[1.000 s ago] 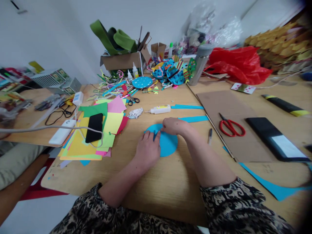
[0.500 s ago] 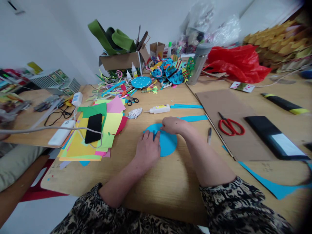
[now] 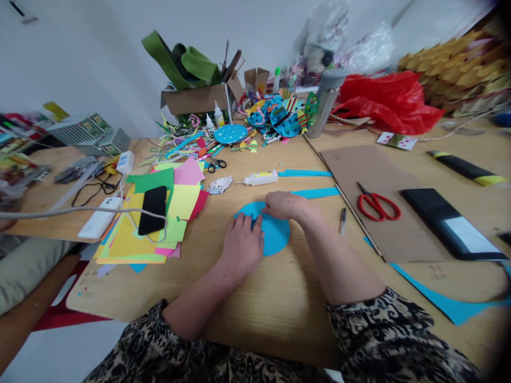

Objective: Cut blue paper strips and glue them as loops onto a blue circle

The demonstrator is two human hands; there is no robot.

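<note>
The left hand point(image 3: 242, 242) lies spread on a blue paper circle point(image 3: 276, 236) on the wooden surface point(image 3: 255, 308), and the right hand point(image 3: 280, 205) bends over its upper edge. A glue bottle point(image 3: 261, 178) lies just beyond; red-handled scissors point(image 3: 377, 206) rest on cardboard point(image 3: 359, 165).

No words, brands or numbers can be read; the print on the glue bottle point(image 3: 261, 177) and the patterned card point(image 3: 396, 140) is too small and blurred.
</note>
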